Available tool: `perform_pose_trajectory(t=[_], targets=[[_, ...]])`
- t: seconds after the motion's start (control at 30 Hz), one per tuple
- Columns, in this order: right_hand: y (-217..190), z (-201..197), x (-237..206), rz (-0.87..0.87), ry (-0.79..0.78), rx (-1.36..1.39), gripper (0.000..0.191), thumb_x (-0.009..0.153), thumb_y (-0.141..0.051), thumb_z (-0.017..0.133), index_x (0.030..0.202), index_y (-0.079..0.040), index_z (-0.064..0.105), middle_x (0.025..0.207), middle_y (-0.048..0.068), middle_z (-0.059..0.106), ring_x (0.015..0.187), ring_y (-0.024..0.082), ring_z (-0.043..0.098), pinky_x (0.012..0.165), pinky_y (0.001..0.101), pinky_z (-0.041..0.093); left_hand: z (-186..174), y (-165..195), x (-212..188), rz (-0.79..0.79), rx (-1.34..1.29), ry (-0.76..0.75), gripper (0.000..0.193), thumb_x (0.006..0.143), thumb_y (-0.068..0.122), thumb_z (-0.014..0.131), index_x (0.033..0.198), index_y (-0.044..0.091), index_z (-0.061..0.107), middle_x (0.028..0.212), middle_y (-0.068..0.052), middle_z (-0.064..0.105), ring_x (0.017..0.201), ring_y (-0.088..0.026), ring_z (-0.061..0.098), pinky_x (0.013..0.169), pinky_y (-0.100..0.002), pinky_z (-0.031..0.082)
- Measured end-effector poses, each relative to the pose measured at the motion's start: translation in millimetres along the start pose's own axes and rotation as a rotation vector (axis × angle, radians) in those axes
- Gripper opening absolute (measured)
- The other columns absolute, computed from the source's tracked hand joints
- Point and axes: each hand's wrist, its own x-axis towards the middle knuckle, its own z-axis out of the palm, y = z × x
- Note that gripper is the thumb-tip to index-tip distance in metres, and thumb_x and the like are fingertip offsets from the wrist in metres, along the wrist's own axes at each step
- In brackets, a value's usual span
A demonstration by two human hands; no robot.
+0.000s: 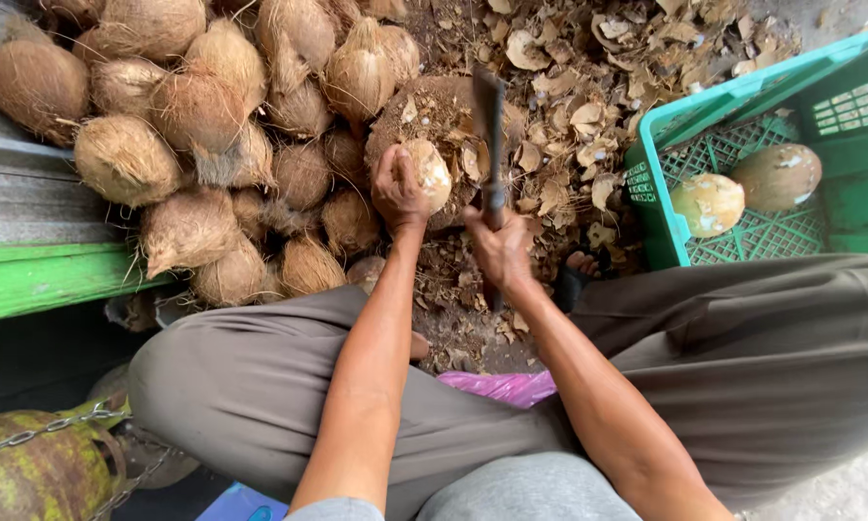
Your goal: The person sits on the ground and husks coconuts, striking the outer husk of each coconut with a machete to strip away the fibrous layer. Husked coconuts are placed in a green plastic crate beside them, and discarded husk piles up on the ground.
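Observation:
My left hand (397, 189) grips a pale, partly peeled coconut (430, 172) and holds it on a round wooden chopping block (424, 114). My right hand (498, 246) is closed on the handle of a dark cleaver (489, 125), whose blade stands upright just right of the coconut. Both forearms reach forward over my knees in grey-brown trousers.
A heap of several brown husked coconuts (198, 116) lies at the left by a green board (39, 280). Shell chips (588, 106) litter the ground. A green plastic crate (743, 96) at the right holds two peeled coconuts (709, 203). A green gas cylinder (29, 473) stands at the lower left.

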Motion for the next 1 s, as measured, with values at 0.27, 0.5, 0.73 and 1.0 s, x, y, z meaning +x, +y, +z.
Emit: perform_pose_trajectory(t=[0.27,0.5,0.73,1.0], targets=[[18,-1,7,0.386,-0.213,-0.073,0.026,0.098,-0.029,0.066,0.086,-0.008,0.060,0.060,0.000,0.052,0.043,0.011,0.042,0.036,0.0285,0.037,0,9,26,0.025,0.039,-0.061,0.052,0.080,0.062,0.065,0.105,0.017,0.069,0.102,-0.008,0.064,0.092,-0.024,0.064,0.078,-0.044,0.055],[-26,-35,5,-0.019,-0.061,-0.219,0.038,0.100,-0.032,0.069,0.078,-0.006,0.053,0.059,0.003,0.048,0.049,0.013,0.044,0.044,0.0326,0.037,-2,3,30,-0.116,-0.495,-0.006,0.063,0.072,0.061,0.078,0.109,0.011,0.070,0.101,-0.012,0.071,0.096,-0.027,0.068,0.087,-0.051,0.060],[-27,-22,-4,-0.061,0.026,-0.233,0.032,0.099,-0.034,0.066,0.078,-0.011,0.058,0.061,0.001,0.054,0.050,0.012,0.046,0.046,0.0338,0.041,7,1,21,-0.058,-0.163,-0.053,0.045,0.098,0.060,0.052,0.090,0.016,0.058,0.083,-0.001,0.060,0.075,-0.017,0.057,0.068,-0.038,0.051],[-10,-9,-11,0.059,-0.095,-0.342,0.026,0.098,-0.032,0.063,0.079,-0.015,0.058,0.061,-0.002,0.054,0.049,0.013,0.047,0.046,0.0367,0.044,-3,16,-4,-0.134,-0.037,-0.038,0.050,0.103,0.060,0.031,0.095,0.018,0.056,0.087,0.001,0.061,0.072,-0.014,0.058,0.060,-0.030,0.047]])
